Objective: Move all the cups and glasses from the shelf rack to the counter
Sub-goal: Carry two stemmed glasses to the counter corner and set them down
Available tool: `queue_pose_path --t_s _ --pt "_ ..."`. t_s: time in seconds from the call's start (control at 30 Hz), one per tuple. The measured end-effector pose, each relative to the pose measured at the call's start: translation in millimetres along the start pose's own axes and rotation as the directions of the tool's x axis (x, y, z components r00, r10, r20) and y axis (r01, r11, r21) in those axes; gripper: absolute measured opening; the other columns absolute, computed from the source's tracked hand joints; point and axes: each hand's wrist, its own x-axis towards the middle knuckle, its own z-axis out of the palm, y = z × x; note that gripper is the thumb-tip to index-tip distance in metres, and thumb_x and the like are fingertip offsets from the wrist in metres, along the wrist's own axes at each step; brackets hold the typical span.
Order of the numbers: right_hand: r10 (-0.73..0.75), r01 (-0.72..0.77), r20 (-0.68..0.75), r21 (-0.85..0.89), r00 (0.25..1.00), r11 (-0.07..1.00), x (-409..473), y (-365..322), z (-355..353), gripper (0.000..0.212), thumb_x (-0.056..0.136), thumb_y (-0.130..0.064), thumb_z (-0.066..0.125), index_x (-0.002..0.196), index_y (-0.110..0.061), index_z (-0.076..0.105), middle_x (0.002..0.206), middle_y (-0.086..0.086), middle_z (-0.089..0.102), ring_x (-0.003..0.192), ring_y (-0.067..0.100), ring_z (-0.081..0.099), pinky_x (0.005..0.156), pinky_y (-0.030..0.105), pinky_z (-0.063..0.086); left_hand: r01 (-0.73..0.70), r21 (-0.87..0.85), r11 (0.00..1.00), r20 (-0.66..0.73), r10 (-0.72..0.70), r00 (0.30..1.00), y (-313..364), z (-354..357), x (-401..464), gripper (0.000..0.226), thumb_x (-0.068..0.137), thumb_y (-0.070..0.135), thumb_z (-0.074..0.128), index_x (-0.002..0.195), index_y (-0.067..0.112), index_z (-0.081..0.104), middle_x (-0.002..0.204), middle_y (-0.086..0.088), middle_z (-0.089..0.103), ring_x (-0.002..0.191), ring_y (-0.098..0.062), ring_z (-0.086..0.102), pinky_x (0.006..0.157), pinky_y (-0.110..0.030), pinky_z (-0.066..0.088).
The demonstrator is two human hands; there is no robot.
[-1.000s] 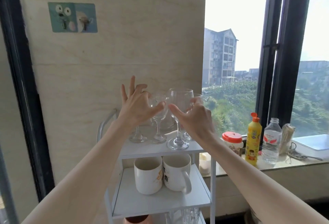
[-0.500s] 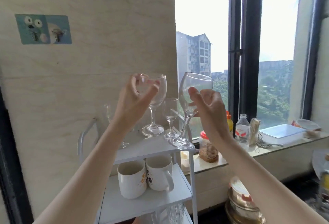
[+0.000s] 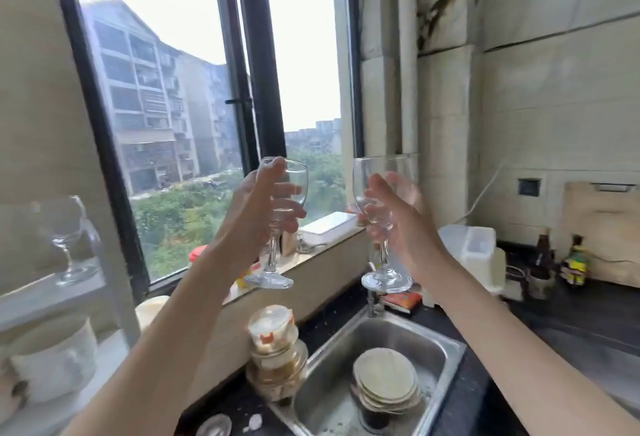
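**Two wine glasses held over the sink**

Above the sink (image 3: 446, 342), both hands are raised, each closed around the bowl of a stemmed glass. The left hand (image 3: 258, 209) wraps the left glass (image 3: 277, 228), fingers curled across its front, foot in the air near the windowsill (image 3: 311, 255). The right hand (image 3: 398, 224) grips the right glass (image 3: 381, 200) from the side, its foot hanging just above the sink's far edge. The glasses are upright and apart from each other. At the left edge, blurred, the rack (image 3: 41, 297) carries another glass (image 3: 65, 238) on its top shelf and a white mug (image 3: 59, 363) below. Plates (image 3: 384, 380) are stacked in the sink. The dark counter (image 3: 568, 314) runs to the right.
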Motion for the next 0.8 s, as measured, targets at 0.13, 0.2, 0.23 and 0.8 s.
queue_pose_path --t_s 0.13,0.2,0.23,0.8 --pt "0.002 -0.009 -0.099 -0.074 0.995 0.997 -20 -41 -125 0.066 0.067 -0.042 0.067 0.124 -0.019 0.043 0.098 0.001 0.062 0.072 0.014 0.057 0.055 0.025 0.040 0.099 -0.116 0.988 0.115 -0.085 0.990 -33 121 2 0.053 0.064 0.050 0.062 0.099 0.011 0.053 0.085 -0.011 0.063 0.053 -0.018 0.058 0.043 -0.023 0.043" --pt "-0.014 -0.011 -0.163 -0.153 0.987 0.988 -32 -61 -187 0.070 0.063 -0.046 0.068 0.124 -0.021 0.044 0.109 0.006 0.062 0.075 0.014 0.057 0.055 0.025 0.041 0.157 -0.151 0.976 0.242 -0.117 0.963 -57 185 -4 0.046 0.061 0.052 0.066 0.089 0.016 0.058 0.080 -0.009 0.059 0.056 -0.019 0.052 0.045 -0.023 0.039" --pt "-0.026 -0.011 -0.200 -0.182 0.979 0.983 -38 -71 -217 0.069 0.063 -0.047 0.071 0.122 -0.022 0.044 0.116 0.008 0.060 0.077 0.013 0.058 0.056 0.025 0.042 0.180 -0.164 0.970 0.312 -0.122 0.942 -69 217 -6 0.041 0.061 0.051 0.068 0.083 0.018 0.060 0.077 -0.009 0.057 0.056 -0.018 0.049 0.045 -0.023 0.037" --pt "-0.244 -0.032 -0.579 -0.424 0.778 0.905 -76 -199 -611 0.073 0.062 -0.047 0.069 0.124 -0.021 0.042 0.121 0.014 0.055 0.071 0.019 0.059 0.046 0.022 0.038 0.225 -0.153 0.962 0.724 -0.046 0.688 -185 666 16 0.047 0.070 0.053 0.070 0.091 0.012 0.060 0.067 -0.001 0.058 0.070 -0.025 0.056 0.062 -0.032 0.044"
